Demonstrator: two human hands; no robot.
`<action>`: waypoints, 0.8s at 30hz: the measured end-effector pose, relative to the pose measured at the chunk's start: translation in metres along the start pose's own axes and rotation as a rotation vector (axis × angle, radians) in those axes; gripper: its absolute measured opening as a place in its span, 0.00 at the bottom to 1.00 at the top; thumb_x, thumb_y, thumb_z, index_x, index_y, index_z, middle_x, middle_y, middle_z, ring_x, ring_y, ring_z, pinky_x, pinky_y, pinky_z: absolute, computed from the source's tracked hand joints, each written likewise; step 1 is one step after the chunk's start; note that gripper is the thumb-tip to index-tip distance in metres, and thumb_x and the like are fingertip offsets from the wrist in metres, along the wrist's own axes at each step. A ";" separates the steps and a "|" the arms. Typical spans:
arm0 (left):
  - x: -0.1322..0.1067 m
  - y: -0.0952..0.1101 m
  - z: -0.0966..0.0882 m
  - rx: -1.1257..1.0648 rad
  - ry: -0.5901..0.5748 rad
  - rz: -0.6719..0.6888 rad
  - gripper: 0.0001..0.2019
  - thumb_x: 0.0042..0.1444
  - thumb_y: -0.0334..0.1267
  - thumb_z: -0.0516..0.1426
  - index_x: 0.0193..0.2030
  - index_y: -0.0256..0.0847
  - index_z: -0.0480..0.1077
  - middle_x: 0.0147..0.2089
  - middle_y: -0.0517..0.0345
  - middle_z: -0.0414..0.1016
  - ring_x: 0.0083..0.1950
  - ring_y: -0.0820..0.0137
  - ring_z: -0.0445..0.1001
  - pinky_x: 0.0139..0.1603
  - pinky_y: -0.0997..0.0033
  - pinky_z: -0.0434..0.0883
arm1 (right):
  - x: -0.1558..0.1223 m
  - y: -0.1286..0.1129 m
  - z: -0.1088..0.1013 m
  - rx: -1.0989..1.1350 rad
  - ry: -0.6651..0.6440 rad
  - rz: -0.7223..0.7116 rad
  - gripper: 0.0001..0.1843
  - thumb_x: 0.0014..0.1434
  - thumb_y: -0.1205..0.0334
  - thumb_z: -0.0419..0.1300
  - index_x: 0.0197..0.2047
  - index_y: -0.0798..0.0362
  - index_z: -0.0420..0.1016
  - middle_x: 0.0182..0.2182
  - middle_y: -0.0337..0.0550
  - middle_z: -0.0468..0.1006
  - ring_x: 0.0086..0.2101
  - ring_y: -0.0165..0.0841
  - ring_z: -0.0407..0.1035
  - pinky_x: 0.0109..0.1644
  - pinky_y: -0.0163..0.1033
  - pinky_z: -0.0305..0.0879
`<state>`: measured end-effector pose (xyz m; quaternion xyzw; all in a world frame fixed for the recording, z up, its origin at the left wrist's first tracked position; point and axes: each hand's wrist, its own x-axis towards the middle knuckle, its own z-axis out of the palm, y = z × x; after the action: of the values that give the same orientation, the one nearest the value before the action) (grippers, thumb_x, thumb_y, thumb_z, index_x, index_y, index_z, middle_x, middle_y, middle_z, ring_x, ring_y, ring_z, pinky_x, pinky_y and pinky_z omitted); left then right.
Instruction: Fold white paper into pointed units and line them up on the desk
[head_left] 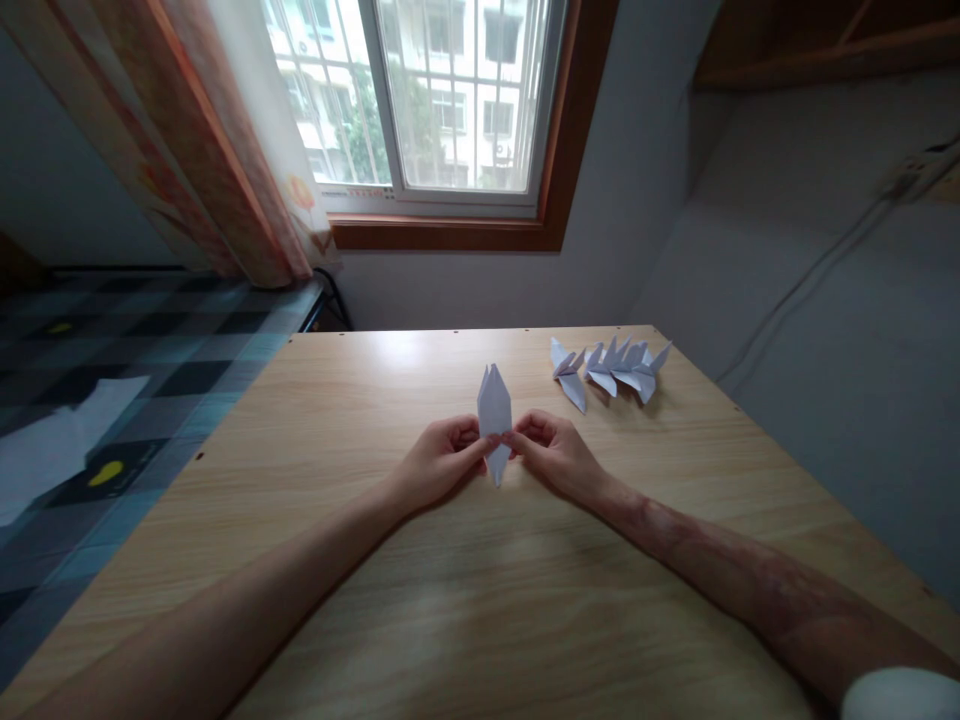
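Note:
A folded piece of white paper [494,402], long and pointed at both ends, is held upright over the middle of the table. Its upper end shows two narrow points side by side. My left hand [448,455] pinches its lower left edge, thumb in front and fingers curled behind. On the opposite edge my right hand [553,450] grips it the same way, the two thumb tips almost meeting on the paper. Behind and to the right, several folded white paper cranes [619,368] stand in a row on the table.
The light wooden table [420,600] ends at the wall below the window [457,100]. To the left is a bed with a checked cover [217,310], with white paper sheets [67,440] lying on it. Something white and rounded [900,695] shows at the bottom right corner.

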<state>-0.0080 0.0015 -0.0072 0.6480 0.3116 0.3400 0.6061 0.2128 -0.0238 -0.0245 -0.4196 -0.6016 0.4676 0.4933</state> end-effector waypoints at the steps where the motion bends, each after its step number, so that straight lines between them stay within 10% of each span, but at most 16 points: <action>1: 0.000 -0.001 -0.001 0.001 0.001 -0.004 0.21 0.65 0.54 0.68 0.48 0.34 0.80 0.39 0.52 0.84 0.36 0.68 0.77 0.37 0.72 0.71 | 0.000 0.001 0.000 -0.010 0.035 -0.026 0.24 0.62 0.38 0.75 0.39 0.52 0.79 0.34 0.42 0.84 0.34 0.34 0.77 0.40 0.39 0.72; 7: -0.001 0.000 -0.001 0.014 0.005 -0.024 0.22 0.63 0.53 0.69 0.50 0.34 0.81 0.43 0.50 0.85 0.43 0.63 0.80 0.42 0.70 0.73 | 0.001 0.004 -0.002 -0.057 0.148 -0.245 0.23 0.66 0.51 0.74 0.59 0.46 0.76 0.48 0.43 0.80 0.39 0.33 0.76 0.48 0.42 0.76; 24: -0.004 0.011 0.000 0.193 -0.041 -0.016 0.21 0.65 0.54 0.66 0.48 0.34 0.83 0.42 0.53 0.84 0.42 0.63 0.79 0.42 0.70 0.72 | 0.003 0.013 -0.002 -0.103 0.078 -0.269 0.17 0.66 0.51 0.74 0.55 0.44 0.80 0.47 0.41 0.79 0.40 0.33 0.77 0.50 0.43 0.77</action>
<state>-0.0110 -0.0026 0.0038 0.7076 0.3357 0.2901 0.5499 0.2152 -0.0177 -0.0362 -0.3776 -0.6561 0.3490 0.5524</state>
